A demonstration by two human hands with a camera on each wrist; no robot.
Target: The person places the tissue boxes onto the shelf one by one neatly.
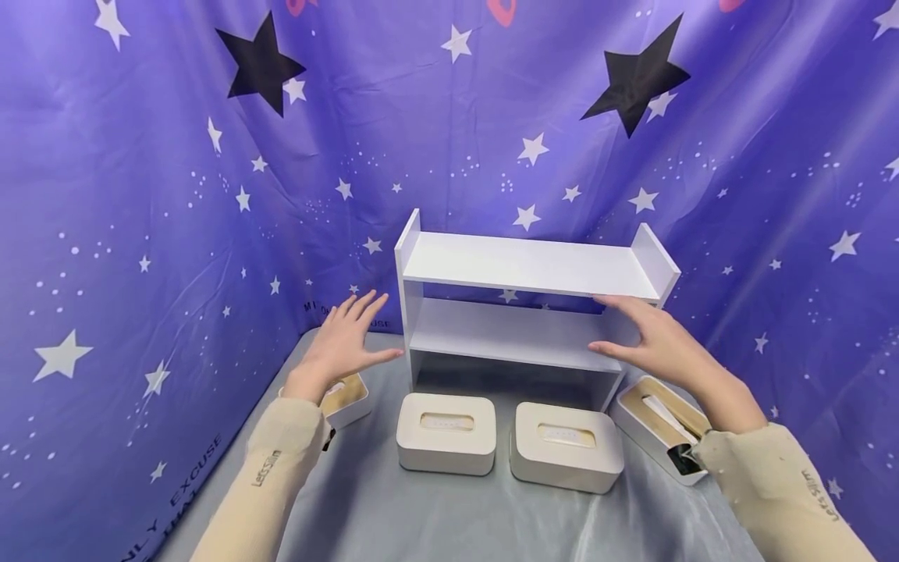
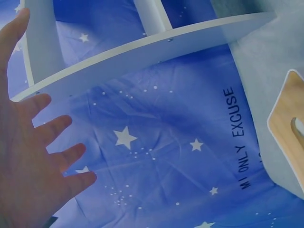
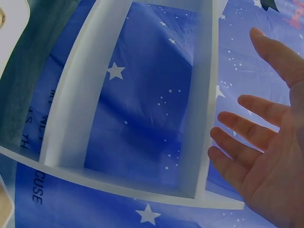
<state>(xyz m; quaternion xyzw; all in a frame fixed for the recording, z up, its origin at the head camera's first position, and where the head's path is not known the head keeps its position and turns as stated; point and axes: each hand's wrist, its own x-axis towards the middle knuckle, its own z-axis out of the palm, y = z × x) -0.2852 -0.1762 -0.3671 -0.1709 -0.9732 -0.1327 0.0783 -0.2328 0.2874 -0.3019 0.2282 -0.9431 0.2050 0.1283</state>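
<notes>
A white two-tier shelf (image 1: 527, 261) with raised side panels stands at the back of the table. My left hand (image 1: 342, 343) hovers left of it, fingers spread and holding nothing; in the left wrist view the spread fingers overlap the edge of the shelf's side panel (image 2: 142, 52). My right hand (image 1: 656, 336) is at the shelf's right end, thumb and fingers apart, nothing in the grasp. The right wrist view shows that hand beside the white shelf boards (image 3: 202, 104). Two closed white boxes (image 1: 446, 433) (image 1: 566, 446) with oval lid windows sit in front of the shelf.
An open white box (image 1: 649, 433) with a pale item inside lies at the right, partly under the right forearm. Another open box (image 1: 351, 400) is partly hidden by the left wrist. A grey cloth (image 1: 421, 515) covers the table; purple star-printed curtains (image 1: 175, 195) surround it.
</notes>
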